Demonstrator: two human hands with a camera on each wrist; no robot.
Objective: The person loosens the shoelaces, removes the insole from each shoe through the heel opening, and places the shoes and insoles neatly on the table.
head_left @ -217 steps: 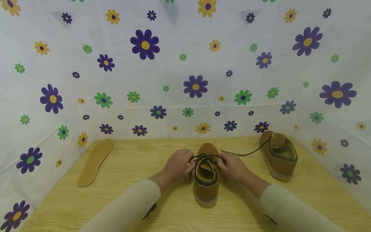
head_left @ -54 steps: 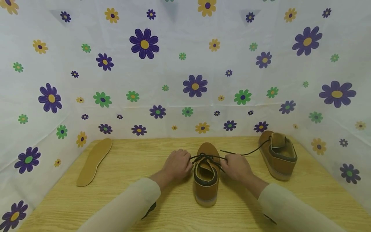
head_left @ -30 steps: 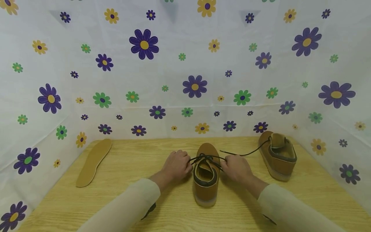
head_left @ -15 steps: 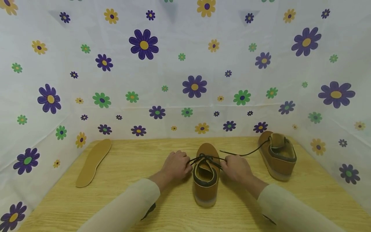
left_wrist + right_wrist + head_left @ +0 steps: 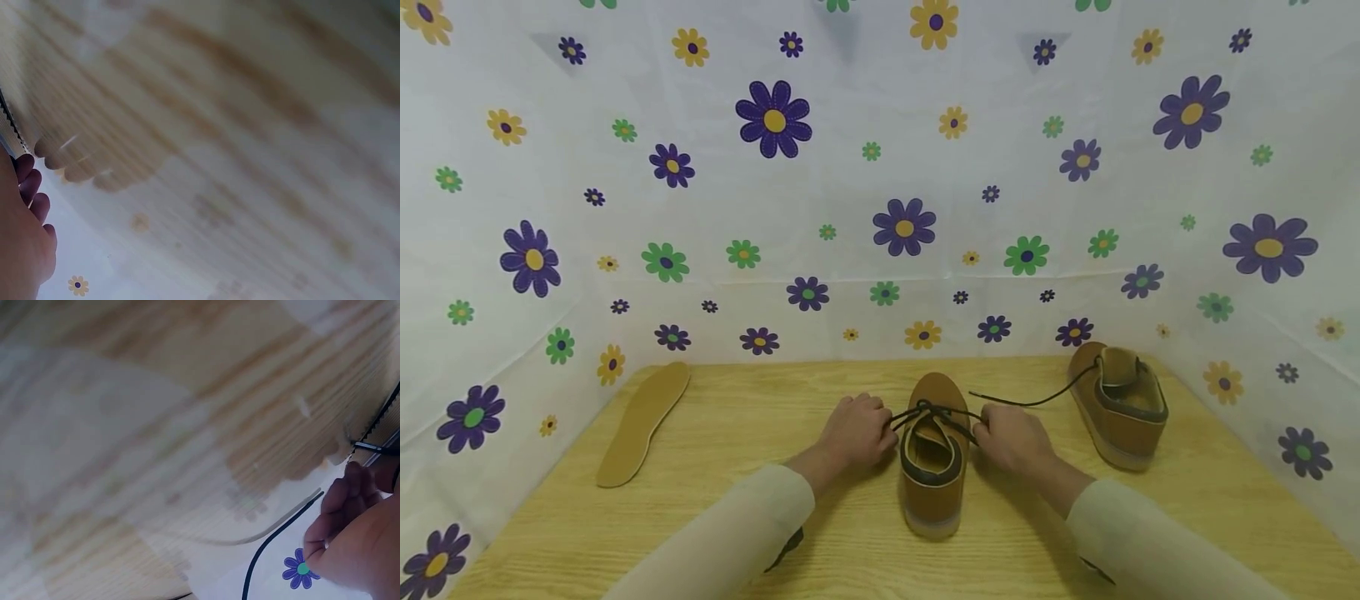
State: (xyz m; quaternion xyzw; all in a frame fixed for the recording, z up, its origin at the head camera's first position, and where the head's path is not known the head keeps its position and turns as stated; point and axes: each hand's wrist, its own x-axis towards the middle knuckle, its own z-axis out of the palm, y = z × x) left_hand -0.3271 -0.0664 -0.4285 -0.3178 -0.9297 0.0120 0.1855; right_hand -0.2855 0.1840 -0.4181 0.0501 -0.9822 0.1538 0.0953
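Note:
A brown shoe (image 5: 932,500) stands at the middle of the wooden table, toe away from me, its dark lace (image 5: 927,408) crossed into a knot with loops over the tongue. On the shoe's left, my left hand (image 5: 857,432) grips lace strands with curled fingers. Opposite it, my right hand (image 5: 1017,437) pinches the strands that run out to the right, thumb uppermost. In the left wrist view the curled left fingers (image 5: 39,203) show at the edge. The right wrist view has the right hand (image 5: 350,525) curled near a dark lace end.
A second brown shoe (image 5: 1127,429) stands at the back right, its loose lace (image 5: 1037,402) trailing left over the table toward my right hand. A tan insole (image 5: 643,425) lies at the left. Flower-print sheeting (image 5: 842,192) encloses the wooden table (image 5: 722,500) at the back and sides.
Since the earliest frame, my right hand has moved slightly right and the lace loops stretch between both hands. Over the last second the hands and shoe hold nearly still.

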